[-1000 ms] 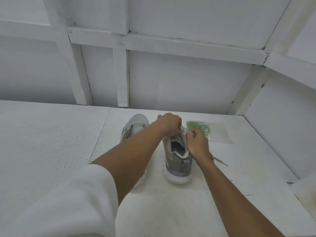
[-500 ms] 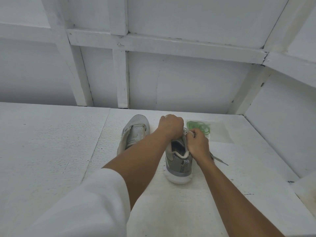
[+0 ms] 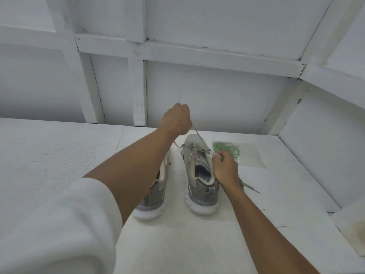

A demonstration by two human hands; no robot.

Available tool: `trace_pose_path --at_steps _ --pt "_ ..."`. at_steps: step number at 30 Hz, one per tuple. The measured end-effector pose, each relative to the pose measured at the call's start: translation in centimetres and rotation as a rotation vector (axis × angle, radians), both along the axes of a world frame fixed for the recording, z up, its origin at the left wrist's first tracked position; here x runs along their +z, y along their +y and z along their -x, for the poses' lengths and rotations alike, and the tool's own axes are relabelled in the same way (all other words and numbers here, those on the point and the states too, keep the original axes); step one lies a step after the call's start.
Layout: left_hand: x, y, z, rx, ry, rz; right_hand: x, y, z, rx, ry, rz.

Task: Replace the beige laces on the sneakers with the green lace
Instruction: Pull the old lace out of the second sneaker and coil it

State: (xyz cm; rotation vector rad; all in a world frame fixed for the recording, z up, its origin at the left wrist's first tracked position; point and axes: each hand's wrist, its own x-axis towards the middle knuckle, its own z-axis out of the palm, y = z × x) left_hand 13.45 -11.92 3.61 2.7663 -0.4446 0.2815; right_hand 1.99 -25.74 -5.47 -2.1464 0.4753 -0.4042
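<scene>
Two grey sneakers with white soles stand heels toward me on the white surface. My left hand [image 3: 177, 119] is raised above the right sneaker [image 3: 199, 175] and grips a strand of its beige lace [image 3: 199, 138], which runs taut down to the eyelets. My right hand [image 3: 225, 167] pinches the shoe's upper edge by the top eyelets. Another end of the lace [image 3: 249, 187] trails on the surface to the right. My forearm hides most of the left sneaker [image 3: 156, 196]. The green lace [image 3: 227, 148] lies coiled behind the right shoe.
A clear plastic bag [image 3: 250, 157] lies under and beside the green lace. White panelled walls close the surface at the back and on the right. My white sleeve [image 3: 59, 224] fills the lower left.
My left hand has risen from the shoe's tongue, drawing the beige lace up and out. The camera view has shifted, and the right hand stays at the eyelets.
</scene>
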Motion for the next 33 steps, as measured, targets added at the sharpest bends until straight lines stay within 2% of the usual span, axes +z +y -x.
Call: trace_pose_path --at_steps 6,13,15,18,24,27,30,33 --pt "2.4 2.4 -0.8 0.175 -0.054 0.327 -0.1 0.0 -0.1 -0.008 0.007 -0.008" --pt "3.8 3.9 -1.1 0.265 -0.098 0.438 -0.4 -0.1 -0.3 -0.009 0.004 -0.015" --pt "3.5 3.7 -0.8 0.214 -0.088 0.404 -0.4 -0.1 -0.3 -0.008 0.004 -0.014" --pt "2.4 2.6 0.5 0.069 0.026 0.253 -0.4 -0.1 -0.4 -0.008 0.007 -0.026" --pt "-0.6 0.6 4.6 -0.191 0.317 -0.290 -0.1 -0.3 -0.2 0.022 0.018 -0.007" --pt "-1.4 0.1 5.5 -0.246 0.452 -0.487 0.2 -0.4 -0.3 0.046 0.039 -0.002" --pt "-1.3 0.4 5.5 -0.252 0.420 -0.467 0.5 -0.6 -0.4 0.079 0.062 0.007" --pt "-1.0 0.8 5.1 -0.187 0.355 -0.237 1.3 -1.0 -0.8 0.143 0.108 0.031"
